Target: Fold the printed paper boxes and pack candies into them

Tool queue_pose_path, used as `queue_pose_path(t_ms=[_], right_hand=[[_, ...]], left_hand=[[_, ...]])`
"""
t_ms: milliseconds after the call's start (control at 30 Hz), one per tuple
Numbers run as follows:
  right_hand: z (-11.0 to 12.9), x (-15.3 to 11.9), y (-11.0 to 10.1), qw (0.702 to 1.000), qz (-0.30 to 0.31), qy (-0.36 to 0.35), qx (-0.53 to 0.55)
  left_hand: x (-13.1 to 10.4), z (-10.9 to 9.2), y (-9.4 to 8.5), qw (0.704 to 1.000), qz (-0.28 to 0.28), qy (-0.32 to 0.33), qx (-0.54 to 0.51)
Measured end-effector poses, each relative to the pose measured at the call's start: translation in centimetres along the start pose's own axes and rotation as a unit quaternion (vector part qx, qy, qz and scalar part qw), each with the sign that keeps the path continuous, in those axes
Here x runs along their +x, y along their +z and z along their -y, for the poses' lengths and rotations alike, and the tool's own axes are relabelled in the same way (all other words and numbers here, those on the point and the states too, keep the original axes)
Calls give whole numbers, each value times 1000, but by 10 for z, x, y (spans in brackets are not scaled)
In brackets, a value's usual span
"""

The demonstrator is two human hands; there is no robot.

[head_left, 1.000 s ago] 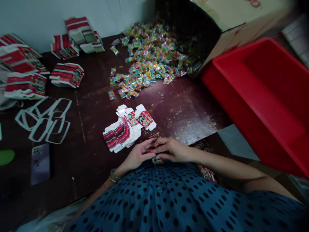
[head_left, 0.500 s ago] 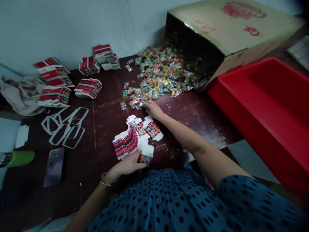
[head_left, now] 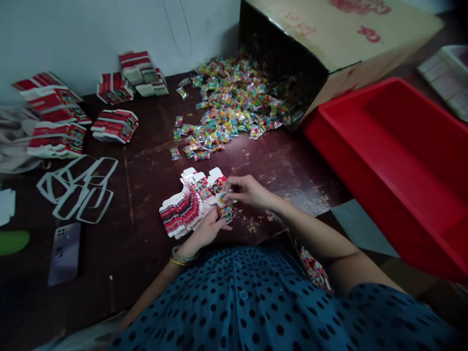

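Observation:
My left hand is closed around a small printed candy box, held just above the table near my body. Over the top of that box, my right hand pinches a small clear candy packet, partly hidden by the fingers. A fanned stack of flat red and white box blanks lies beside my left hand. Farther back spreads a large heap of clear packets of coloured candy.
A cardboard carton lies open towards the heap, with a red plastic bin to its right. Bundled box blanks, white loops and a phone are on the left of the table.
My right hand has drawn back from the edge of the candy heap to the box, bringing a packet. My left hand still holds the box, now slightly higher. The view has shifted.

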State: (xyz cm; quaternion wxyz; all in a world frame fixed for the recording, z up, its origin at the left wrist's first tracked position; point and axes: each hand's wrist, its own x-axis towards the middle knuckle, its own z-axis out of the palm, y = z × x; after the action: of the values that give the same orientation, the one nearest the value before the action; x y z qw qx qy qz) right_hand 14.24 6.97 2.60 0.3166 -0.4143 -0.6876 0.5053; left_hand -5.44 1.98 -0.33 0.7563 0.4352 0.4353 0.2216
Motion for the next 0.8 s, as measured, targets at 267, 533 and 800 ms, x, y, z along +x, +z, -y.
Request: queue_pose_path(t_ms=[267, 533, 800], right_hand=[[9, -9, 4, 966, 136, -141, -166], [-27, -35, 42, 931, -33, 186, 312], [5, -36, 31, 985, -8, 26, 168]], left_hand=[[-13, 0, -5, 999, 9, -36, 40], [-6, -1, -3, 995, -26, -49, -82], [5, -6, 3, 998, -57, -8, -12]])
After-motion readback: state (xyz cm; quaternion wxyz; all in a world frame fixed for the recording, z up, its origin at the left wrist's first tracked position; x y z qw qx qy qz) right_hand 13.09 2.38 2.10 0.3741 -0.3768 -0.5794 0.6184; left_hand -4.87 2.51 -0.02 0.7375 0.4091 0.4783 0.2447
